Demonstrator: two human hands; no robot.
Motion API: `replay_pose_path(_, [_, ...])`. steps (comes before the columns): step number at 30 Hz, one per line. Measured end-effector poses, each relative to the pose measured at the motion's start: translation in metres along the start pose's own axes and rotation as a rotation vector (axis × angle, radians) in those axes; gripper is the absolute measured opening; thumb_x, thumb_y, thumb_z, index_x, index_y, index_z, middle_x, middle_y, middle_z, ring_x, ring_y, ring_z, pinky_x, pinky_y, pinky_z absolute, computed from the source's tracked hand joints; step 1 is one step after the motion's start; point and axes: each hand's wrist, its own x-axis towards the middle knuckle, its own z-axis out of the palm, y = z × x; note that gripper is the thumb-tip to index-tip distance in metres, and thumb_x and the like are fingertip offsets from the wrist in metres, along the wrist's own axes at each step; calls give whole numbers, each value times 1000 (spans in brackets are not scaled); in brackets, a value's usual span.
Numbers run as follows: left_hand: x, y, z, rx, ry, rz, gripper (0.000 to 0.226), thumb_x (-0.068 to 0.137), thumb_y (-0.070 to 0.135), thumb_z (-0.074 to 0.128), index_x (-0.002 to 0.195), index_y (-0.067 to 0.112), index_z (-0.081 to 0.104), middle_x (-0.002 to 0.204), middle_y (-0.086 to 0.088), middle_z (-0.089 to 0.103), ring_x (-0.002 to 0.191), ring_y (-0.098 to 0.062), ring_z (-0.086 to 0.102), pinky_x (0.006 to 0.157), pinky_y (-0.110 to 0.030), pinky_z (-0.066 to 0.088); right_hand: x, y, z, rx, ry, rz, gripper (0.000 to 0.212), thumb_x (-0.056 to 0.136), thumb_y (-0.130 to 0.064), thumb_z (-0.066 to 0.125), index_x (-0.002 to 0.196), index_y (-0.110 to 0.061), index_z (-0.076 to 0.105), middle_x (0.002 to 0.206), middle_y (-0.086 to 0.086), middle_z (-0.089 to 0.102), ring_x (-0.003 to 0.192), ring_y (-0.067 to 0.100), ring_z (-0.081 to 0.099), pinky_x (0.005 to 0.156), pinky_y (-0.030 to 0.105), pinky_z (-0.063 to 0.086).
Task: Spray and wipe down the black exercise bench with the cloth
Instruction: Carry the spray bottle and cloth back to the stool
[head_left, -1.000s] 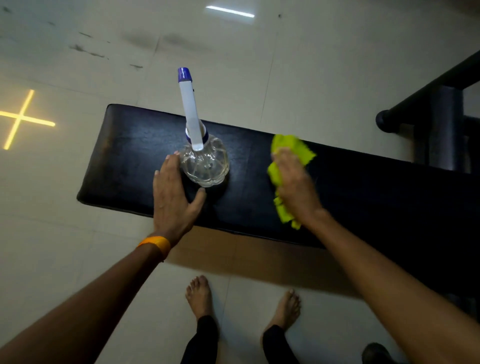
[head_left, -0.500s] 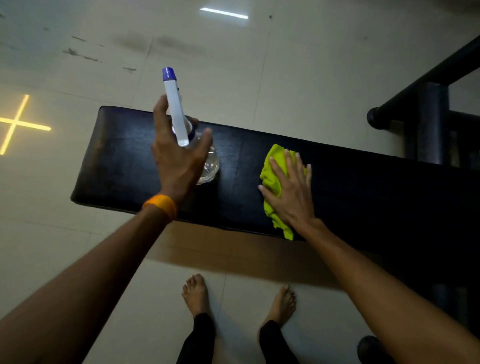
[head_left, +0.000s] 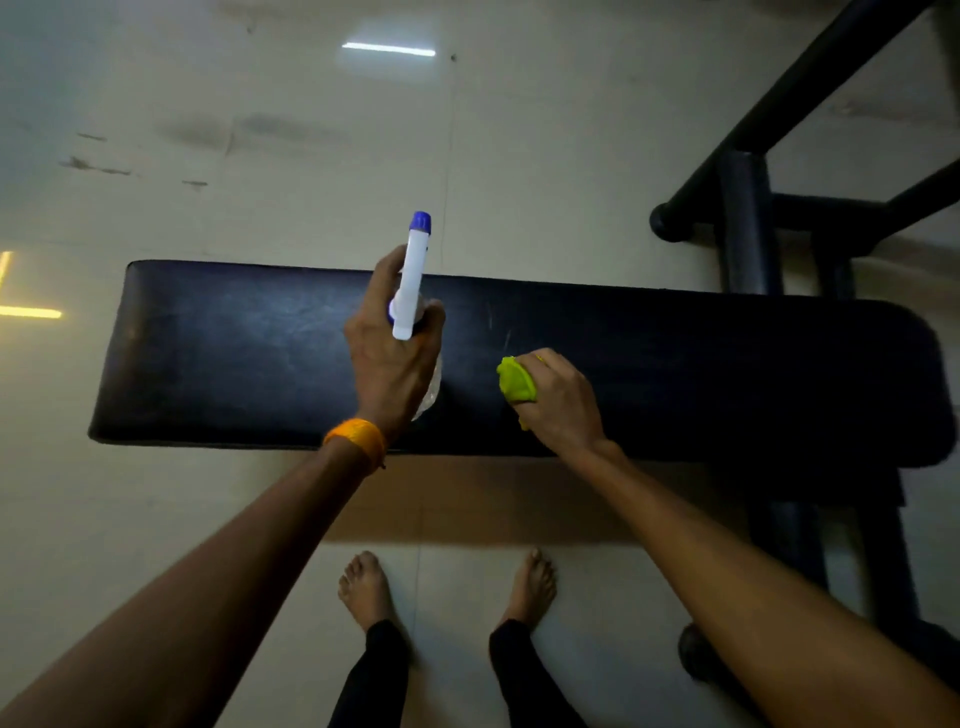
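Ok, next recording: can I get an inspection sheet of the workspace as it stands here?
Surface: black exercise bench, padded top with a dull sheen.
Job's things: spray bottle upright at the bench's middle; yellow-green cloth bunched on the top.
Clutter: nothing seen.
Grippers: left hand grips the bottle's neck; right hand grips the cloth against the bench.
Cables: nothing seen.
Surroundings: pale tiled floor, black metal frame at the right, bare feet below.
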Motion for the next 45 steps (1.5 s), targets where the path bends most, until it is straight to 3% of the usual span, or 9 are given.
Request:
replay_pose_path(13, [-63, 241, 69, -124, -328, 193, 36, 97, 20, 68, 131, 10, 60, 94, -1, 62, 69, -5, 52, 65, -13, 44, -69, 14, -248, 167, 296, 460, 26, 87, -40, 72, 82, -16, 64, 80, 0, 57, 70, 22, 59, 59, 31, 44])
replay_pose_path(17, [-86, 320, 83, -182, -375, 233, 36, 96, 21, 66, 130, 11, 61, 85, -4, 59, 66, -8, 46, 67, -21, 45, -98, 7, -335, 180, 393, 544, 25, 88, -37, 72, 77, -19, 59, 82, 1, 58, 73, 23, 60, 59, 30, 43])
replay_pose_path(23, [-124, 413, 97, -266, -467, 276, 33, 93, 6, 62, 122, 23, 61, 85, 35, 63, 71, -11, 57, 68, -34, 55, -143, -12, -429, 176, 568, 641, 23, 86, -34, 71, 82, -12, 65, 87, 8, 67, 77, 27, 63, 63, 33, 45])
replay_pose_path(28, [-145, 462, 95, -361, -584, 296, 37, 89, -1, 58, 115, 24, 67, 95, 12, 65, 79, -17, 58, 78, -56, 56, -178, -39, -475, 132, 701, 739, 22, 85, -33, 71, 80, -13, 64, 82, 6, 67, 71, 21, 58, 63, 31, 44])
replay_pose_path(31, [-154, 483, 86, -394, -685, 342, 45, 88, -2, 58, 114, 34, 67, 96, 14, 66, 79, -11, 60, 78, -46, 58, -197, -61, -489, 89, 794, 808, 21, 85, -33, 72, 75, -19, 60, 80, 8, 67, 69, 19, 55, 62, 30, 41])
replay_pose_path(35, [-163, 503, 59, -436, -804, 439, 37, 86, -8, 56, 119, 6, 66, 93, 18, 63, 77, 6, 57, 74, -13, 46, -219, -103, -494, 38, 875, 925, 23, 85, -34, 73, 77, -16, 62, 78, 6, 68, 71, 25, 61, 61, 30, 40])
replay_pose_path(37, [-167, 508, 42, -417, -845, 498, 33, 85, -1, 59, 116, 7, 66, 91, 15, 62, 79, 6, 59, 74, -14, 47, -231, -129, -494, 27, 923, 984, 23, 85, -34, 72, 78, -14, 65, 80, 7, 69, 73, 26, 63, 61, 31, 43])
replay_pose_path(41, [-181, 512, 10, -426, -964, 550, 28, 90, 12, 65, 118, 14, 65, 94, -9, 69, 81, -21, 64, 71, -31, 54, -265, -179, -486, -3, 1016, 1070, 23, 84, -36, 70, 73, -20, 58, 75, 4, 65, 71, 26, 61, 61, 30, 38])
replay_pose_path(45, [-212, 504, -29, -487, -1041, 572, 11, 96, 20, 65, 107, 19, 62, 89, -3, 63, 73, -7, 54, 67, -12, 45, -314, -221, -471, -19, 1134, 1141, 29, 84, -37, 66, 67, -22, 48, 72, 8, 64, 69, 30, 62, 60, 32, 40])
